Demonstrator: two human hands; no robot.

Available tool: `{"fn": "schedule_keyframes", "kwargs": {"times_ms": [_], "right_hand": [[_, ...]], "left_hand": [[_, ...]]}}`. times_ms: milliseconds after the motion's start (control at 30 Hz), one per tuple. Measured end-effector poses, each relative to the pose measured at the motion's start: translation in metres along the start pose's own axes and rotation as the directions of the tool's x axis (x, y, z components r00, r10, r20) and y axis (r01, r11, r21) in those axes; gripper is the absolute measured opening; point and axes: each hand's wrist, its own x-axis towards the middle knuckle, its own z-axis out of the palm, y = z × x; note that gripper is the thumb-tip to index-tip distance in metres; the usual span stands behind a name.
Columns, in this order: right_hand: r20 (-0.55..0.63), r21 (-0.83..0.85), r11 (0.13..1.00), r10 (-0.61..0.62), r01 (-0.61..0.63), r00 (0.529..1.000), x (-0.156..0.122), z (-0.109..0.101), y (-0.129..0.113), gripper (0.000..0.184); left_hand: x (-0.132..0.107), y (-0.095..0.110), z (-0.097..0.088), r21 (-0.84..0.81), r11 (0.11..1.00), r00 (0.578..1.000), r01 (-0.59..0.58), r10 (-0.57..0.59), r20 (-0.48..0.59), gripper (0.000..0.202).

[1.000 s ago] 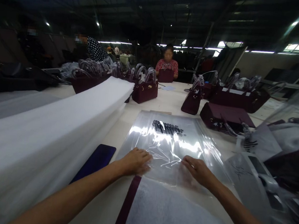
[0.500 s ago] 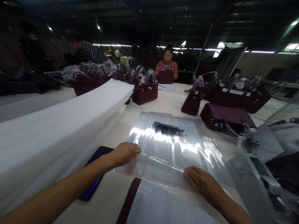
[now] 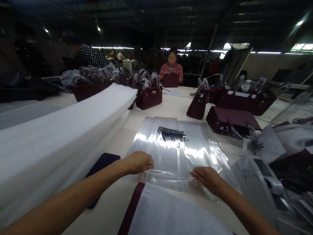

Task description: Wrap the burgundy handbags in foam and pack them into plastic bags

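A clear plastic bag [image 3: 178,149] with black print lies flat on the pale table [image 3: 171,104] in front of me. My left hand [image 3: 138,162] grips its near left edge, fingers curled onto the film. My right hand [image 3: 208,178] holds the near right edge the same way. Just below my hands lies a maroon item [image 3: 130,214] wrapped in white fabric [image 3: 179,223], its far end touching the bag's open edge.
A tall stack of white foam sheets [image 3: 55,137] runs along my left. A dark phone [image 3: 102,164] lies beside it. Several maroon handbags [image 3: 150,94] stand further back. Bagged handbags [image 3: 294,153] pile up at right. A person in red [image 3: 172,69] sits across the table.
My left hand slid left along the bag's edge, then came back inward a little. My right hand moved toward me, then back up. The bag's near edge has lifted slightly.
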Motion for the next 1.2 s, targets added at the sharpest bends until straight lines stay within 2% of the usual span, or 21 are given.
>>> {"fn": "schedule_keyframes", "kwargs": {"times_ms": [133, 233, 300, 467, 567, 633, 733, 833, 933, 1033, 1100, 1200], "right_hand": [[-0.010, 0.014, 0.999, 0.031, -0.031, 0.999, -0.004, 0.001, -0.001, 0.030], [-0.065, 0.039, 0.996, 0.082, -0.079, 0.995, -0.003, 0.004, -0.002, 0.020], [-0.090, 0.050, 0.995, 0.095, -0.091, 0.991, 0.000, 0.004, -0.004, 0.021], [-0.114, 0.036, 0.997, 0.066, -0.062, 0.991, 0.004, 0.002, -0.010, 0.025], [-0.145, 0.003, 0.999, 0.045, -0.045, 0.988, 0.006, 0.000, -0.011, 0.026], [-0.156, -0.026, 0.999, 0.014, -0.018, 0.988, 0.007, -0.001, -0.011, 0.027], [-0.155, -0.093, 0.994, -0.073, 0.059, 0.985, 0.009, -0.003, -0.012, 0.030], [-0.164, -0.206, 0.969, -0.174, 0.139, 0.971, 0.007, -0.006, -0.016, 0.031], [-0.181, -0.351, 0.908, -0.304, 0.228, 0.935, 0.003, -0.005, -0.026, 0.023], [-0.102, -0.463, 0.812, -0.447, 0.355, 0.889, 0.002, 0.005, -0.038, 0.025], [-0.057, -0.528, 0.764, -0.468, 0.371, 0.882, 0.004, 0.015, -0.045, 0.027], [-0.043, -0.618, 0.726, -0.416, 0.303, 0.908, 0.006, 0.028, -0.052, 0.026]], "left_hand": [[0.014, 0.005, 0.003, -0.081, 0.996, 0.999, 0.038, -0.037, 0.012, 0.014], [0.019, 0.012, 0.000, -0.160, 0.987, 1.000, 0.015, -0.012, 0.019, 0.030], [0.026, 0.021, -0.003, -0.196, 0.980, 0.999, -0.026, 0.034, 0.036, 0.035], [0.046, 0.040, -0.006, -0.206, 0.975, 0.991, -0.077, 0.097, 0.093, 0.025], [0.050, 0.048, -0.005, -0.201, 0.976, 0.993, -0.081, 0.097, 0.070, 0.038], [0.051, 0.053, -0.004, -0.169, 0.983, 0.996, -0.069, 0.076, 0.037, 0.044], [0.054, 0.056, 0.001, -0.104, 0.994, 0.999, -0.038, 0.040, 0.019, 0.031], [0.057, 0.054, 0.006, -0.082, 0.996, 0.999, -0.034, 0.035, 0.009, 0.034], [0.060, 0.049, 0.009, -0.078, 0.996, 0.999, -0.038, 0.036, -0.028, 0.030], [0.062, 0.050, 0.009, -0.067, 0.996, 0.995, -0.059, 0.053, -0.088, 0.027], [0.063, 0.055, 0.008, -0.046, 0.997, 0.990, -0.068, 0.061, -0.129, 0.028], [0.063, 0.062, 0.006, -0.002, 0.999, 0.980, -0.032, 0.031, -0.198, 0.027]]}}
